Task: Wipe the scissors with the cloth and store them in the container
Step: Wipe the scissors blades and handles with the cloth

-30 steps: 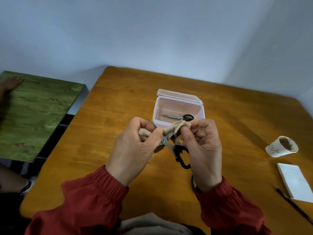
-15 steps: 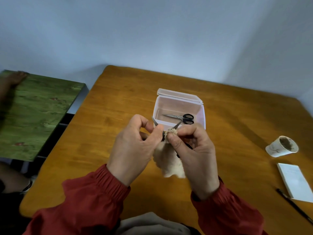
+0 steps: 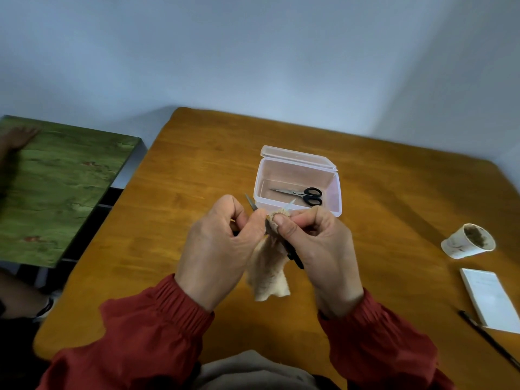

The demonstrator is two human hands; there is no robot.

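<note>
Table (image 3: 197, 164): container (image 3: 298, 158), cup (image 3: 461, 244), notepad (image 3: 489, 299), pen (image 3: 489, 339).

Rust-red sleeves (image 3: 146, 333) stand out against an orange-brown, wood-grained table (image 3: 197, 178). The cloth (image 3: 268, 274) is cream-beige. The held scissors (image 3: 294, 256) show black handles and grey steel blades, as does the second pair (image 3: 302, 194) inside the translucent, faintly pink container (image 3: 298, 157). Left, a mottled green board (image 3: 56, 187) flecked with red. Right, a white cup (image 3: 461, 246) stained brown, a white notepad (image 3: 489, 296) and a black pen (image 3: 489, 339). The far wall (image 3: 253, 52) is pale blue-grey.
</note>
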